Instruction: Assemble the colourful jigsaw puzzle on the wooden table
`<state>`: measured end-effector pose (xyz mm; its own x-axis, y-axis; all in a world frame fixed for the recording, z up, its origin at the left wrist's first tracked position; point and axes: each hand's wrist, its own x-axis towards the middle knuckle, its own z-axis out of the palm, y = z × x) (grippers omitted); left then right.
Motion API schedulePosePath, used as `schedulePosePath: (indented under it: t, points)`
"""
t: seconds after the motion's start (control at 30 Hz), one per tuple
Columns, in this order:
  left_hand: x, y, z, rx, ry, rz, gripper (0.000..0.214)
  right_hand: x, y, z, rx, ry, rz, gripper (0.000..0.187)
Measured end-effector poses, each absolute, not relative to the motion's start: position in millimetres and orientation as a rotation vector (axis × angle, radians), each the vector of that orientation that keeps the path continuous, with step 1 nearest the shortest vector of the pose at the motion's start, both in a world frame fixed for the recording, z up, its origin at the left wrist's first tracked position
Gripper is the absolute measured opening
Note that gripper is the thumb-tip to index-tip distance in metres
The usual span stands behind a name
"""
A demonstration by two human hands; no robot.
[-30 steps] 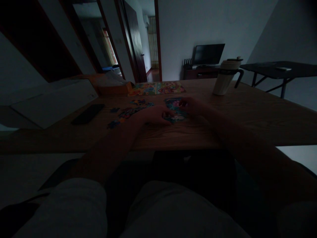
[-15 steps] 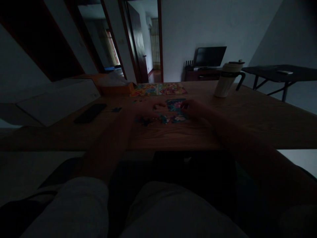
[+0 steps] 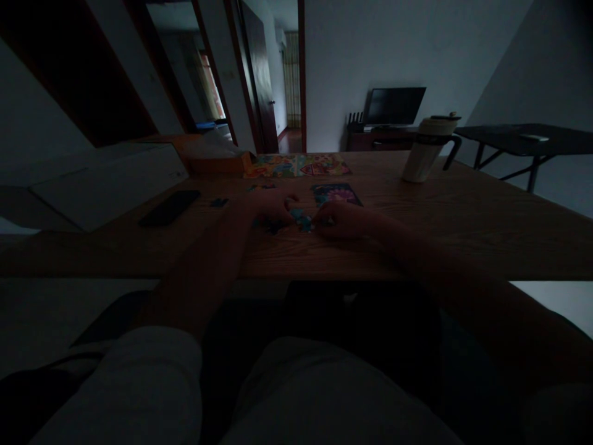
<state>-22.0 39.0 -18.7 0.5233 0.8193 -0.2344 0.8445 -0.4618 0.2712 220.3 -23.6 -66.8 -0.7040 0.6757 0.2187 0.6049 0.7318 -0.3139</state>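
Jigsaw puzzle pieces (image 3: 303, 220) in teal and white lie on the wooden table (image 3: 296, 262) between my two hands. My left hand (image 3: 269, 204) rests to their left, thumb and index finger apart, partly over some dark pieces (image 3: 275, 227); nothing shows in its fingers. On the other side, my right hand (image 3: 345, 220) is bent low with its fingertips pinched on a puzzle piece at the group's right edge; the fingers mostly hide that piece. Just behind it lies a joined puzzle section (image 3: 340, 193) with a pink flower. The light is dim, so fine details are lost.
A colourful printed sheet (image 3: 301, 165) lies at the back beside an orange box (image 3: 220, 165). Left stand a white box (image 3: 111, 179) and a black phone (image 3: 170, 208). Loose pieces (image 3: 218, 202) lie near the phone. A cream tumbler (image 3: 424, 154) stands back right.
My right hand has moved from the flower section toward me and left, to the lower pieces. The flower section shows more fully. My left thumb has shifted slightly beside the pieces.
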Motion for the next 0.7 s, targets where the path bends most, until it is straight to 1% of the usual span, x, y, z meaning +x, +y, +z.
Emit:
schedulePosePath:
  t: [0.07,0.1,0.2,0.23,0.33,0.4,0.5,0.6,0.63,0.7]
  points:
    - [-23,41,-18,2.426,1.375,-0.051,0.089,221,-22,-67,-0.958,-2.638,0.322,0.024]
    - [-23,42,-18,2.441,1.37,-0.022,0.081,220,-22,-68,-0.937,-2.647,0.326,0.024]
    - [-25,49,-16,2.509,1.361,0.05,0.046,216,-25,-68,-0.887,-2.653,0.363,0.024]
    - [-26,51,-15,2.535,1.36,0.081,0.04,215,-27,-67,-0.872,-2.652,0.383,0.024]
    - [-28,54,-14,2.573,1.342,0.243,0.044,214,-31,-63,-0.892,-2.617,0.458,0.021]
    - [-25,51,-14,2.551,1.28,0.303,0.047,221,-30,-57,-1.003,-2.529,0.481,0.02]
    - [-11,41,-19,2.54,1.06,0.225,0.044,236,-23,-49,-1.177,-2.31,0.479,0.024]
    - [5,33,-25,2.566,0.903,0.089,0.036,246,-16,-49,-1.253,-2.113,0.384,0.024]
    - [8,31,-27,2.572,0.901,0.052,0.035,246,-15,-51,-1.253,-2.103,0.374,0.024]
    - [11,29,-30,2.572,0.919,0.0,0.036,242,-14,-57,-1.213,-2.181,0.404,0.032]
